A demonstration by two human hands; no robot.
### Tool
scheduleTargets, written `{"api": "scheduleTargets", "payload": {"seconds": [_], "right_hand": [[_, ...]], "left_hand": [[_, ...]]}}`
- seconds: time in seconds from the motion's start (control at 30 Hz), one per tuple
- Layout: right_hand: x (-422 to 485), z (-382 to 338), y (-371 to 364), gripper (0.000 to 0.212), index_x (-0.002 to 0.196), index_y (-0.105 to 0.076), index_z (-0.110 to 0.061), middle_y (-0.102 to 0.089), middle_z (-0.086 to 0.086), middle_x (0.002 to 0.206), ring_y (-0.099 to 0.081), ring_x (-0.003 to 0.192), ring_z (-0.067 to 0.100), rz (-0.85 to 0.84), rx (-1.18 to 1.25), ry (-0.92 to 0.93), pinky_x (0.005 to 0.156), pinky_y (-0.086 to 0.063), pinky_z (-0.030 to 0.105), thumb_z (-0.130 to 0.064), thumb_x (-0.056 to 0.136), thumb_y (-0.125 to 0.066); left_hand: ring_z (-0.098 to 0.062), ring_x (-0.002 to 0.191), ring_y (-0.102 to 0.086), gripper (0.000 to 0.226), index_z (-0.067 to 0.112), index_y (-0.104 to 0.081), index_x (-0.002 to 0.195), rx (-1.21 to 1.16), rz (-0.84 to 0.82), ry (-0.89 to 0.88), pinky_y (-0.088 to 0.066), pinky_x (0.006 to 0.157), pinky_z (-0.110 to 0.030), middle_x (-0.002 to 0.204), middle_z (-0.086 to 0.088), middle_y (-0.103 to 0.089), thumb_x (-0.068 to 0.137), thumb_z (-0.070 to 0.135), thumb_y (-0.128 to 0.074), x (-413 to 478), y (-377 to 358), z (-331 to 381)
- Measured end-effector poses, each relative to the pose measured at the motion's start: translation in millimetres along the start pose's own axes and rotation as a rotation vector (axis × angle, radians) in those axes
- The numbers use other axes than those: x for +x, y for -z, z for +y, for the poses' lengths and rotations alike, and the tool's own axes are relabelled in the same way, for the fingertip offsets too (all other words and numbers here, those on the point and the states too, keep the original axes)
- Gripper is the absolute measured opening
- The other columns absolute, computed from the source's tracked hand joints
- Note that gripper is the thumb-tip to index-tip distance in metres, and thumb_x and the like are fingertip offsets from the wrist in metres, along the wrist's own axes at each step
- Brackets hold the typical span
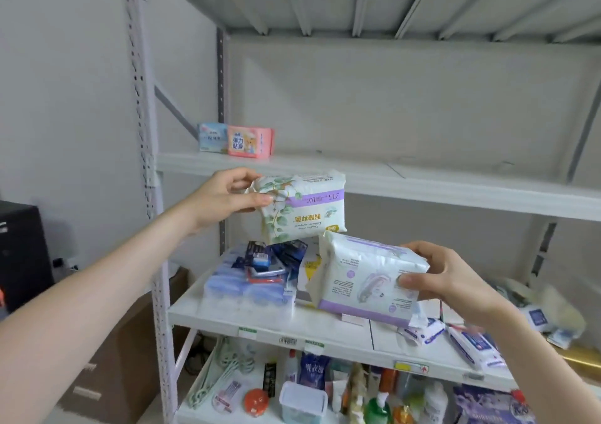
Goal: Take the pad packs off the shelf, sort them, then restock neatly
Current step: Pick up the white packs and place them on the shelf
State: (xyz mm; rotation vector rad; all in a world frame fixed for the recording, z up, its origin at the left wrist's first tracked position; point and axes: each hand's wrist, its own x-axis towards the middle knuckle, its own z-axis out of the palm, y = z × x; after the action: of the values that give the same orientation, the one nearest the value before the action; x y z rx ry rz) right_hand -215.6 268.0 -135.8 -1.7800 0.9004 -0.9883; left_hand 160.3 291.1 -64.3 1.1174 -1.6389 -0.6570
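My left hand (227,197) pinched the leaf-print pack (302,207) upside down, my right hand (445,277) gripped the purple-edged pack (364,280), both off the rack. Blue pack (213,137) and pink pack (248,141) stood touching at upper shelf's (422,183) left end.

Hands: 2, left hand (224,196) and right hand (445,277).
Pad packs in hand: 2. One leaf-print pack (305,209) held in the left, one purple-edged pack (364,280) in the right.
Pad packs standing on the upper shelf (422,183): 2, a blue pack (213,137) and a pink pack (248,141).
Running total: 4.
Middle shelf (325,326): overlapping heap of packs, count not possible.
Bottom shelf (201,410): bottles crowded, uncounted; clear tub (303,402), 1.
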Motion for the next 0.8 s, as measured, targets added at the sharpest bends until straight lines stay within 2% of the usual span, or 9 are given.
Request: {"api": "scheduleTargets", "payload": {"seconds": [0.07,0.13,0.23,0.37,0.53,0.7,0.8], "right_hand": [[10,-15,2,0.064,0.113,-0.061,-0.003,-0.073,0.017,0.104,-0.072,0.092,0.037,-0.012,0.006,0.016,0.069,-0.059,0.041,-0.020,0.058,-0.089],[19,-29,2,0.063,0.113,-0.061,-0.002,-0.073,0.017,0.105,-0.071,0.093,0.038,-0.025,-0.001,0.035,0.073,-0.059,0.044,-0.016,0.059,-0.091],[34,-45,-1,0.063,0.112,-0.061,-0.004,-0.074,0.014,0.103,-0.072,0.092,0.035,-0.025,-0.018,0.067,0.071,-0.061,0.042,-0.024,0.058,-0.087],[59,-58,-7,0.065,0.113,-0.061,-0.007,-0.075,0.010,0.103,-0.073,0.093,0.032,-0.018,-0.041,0.103,0.071,-0.061,0.040,-0.028,0.057,-0.086],[101,-68,-20,0.067,0.115,-0.060,-0.007,-0.075,0.009,0.103,-0.073,0.093,0.031,-0.018,-0.053,0.111,0.071,-0.060,0.039,-0.019,0.056,-0.092],[146,-75,-34,0.073,0.113,-0.063,-0.008,-0.075,0.009,0.100,-0.073,0.090,0.029,0.032,-0.055,0.159,0.064,-0.059,0.031,-0.032,0.047,-0.087],[171,-79,-32,0.062,0.112,-0.064,-0.009,-0.075,0.010,0.101,-0.073,0.090,0.028,0.051,-0.049,0.183,0.065,-0.059,0.032,-0.024,0.056,-0.084]], "left_hand": [[-0.009,0.096,-0.070,0.036,0.004,-0.061,0.114,0.007,0.017,-0.024,-0.057,0.078,-0.021,0.107,-0.003,-0.072,0.080,0.007,-0.072,6,13,11],[-0.013,0.099,-0.070,0.035,0.005,-0.062,0.113,0.016,0.029,-0.031,-0.058,0.081,-0.025,0.105,-0.002,-0.074,0.080,0.010,-0.073,13,26,20],[-0.018,0.103,-0.069,0.034,0.009,-0.062,0.111,0.006,0.043,-0.031,-0.057,0.089,-0.033,0.104,0.000,-0.075,0.080,0.014,-0.074,24,43,29],[-0.016,0.103,-0.069,0.032,0.013,-0.064,0.109,0.020,0.048,-0.047,-0.051,0.098,-0.038,0.105,0.001,-0.075,0.079,0.017,-0.076,44,62,32],[-0.023,0.106,-0.068,0.041,0.006,-0.062,0.116,0.038,0.043,-0.061,-0.052,0.098,-0.037,0.105,-0.003,-0.075,0.080,0.019,-0.076,76,88,28],[-0.021,0.104,-0.069,0.042,0.006,-0.061,0.117,0.107,0.003,-0.089,-0.052,0.098,-0.038,0.106,-0.005,-0.074,0.080,0.020,-0.076,121,116,21],[-0.021,0.102,-0.070,0.046,0.009,-0.061,0.117,0.130,-0.036,-0.107,-0.054,0.093,-0.035,0.105,-0.003,-0.074,0.077,0.025,-0.078,150,128,18]]}}
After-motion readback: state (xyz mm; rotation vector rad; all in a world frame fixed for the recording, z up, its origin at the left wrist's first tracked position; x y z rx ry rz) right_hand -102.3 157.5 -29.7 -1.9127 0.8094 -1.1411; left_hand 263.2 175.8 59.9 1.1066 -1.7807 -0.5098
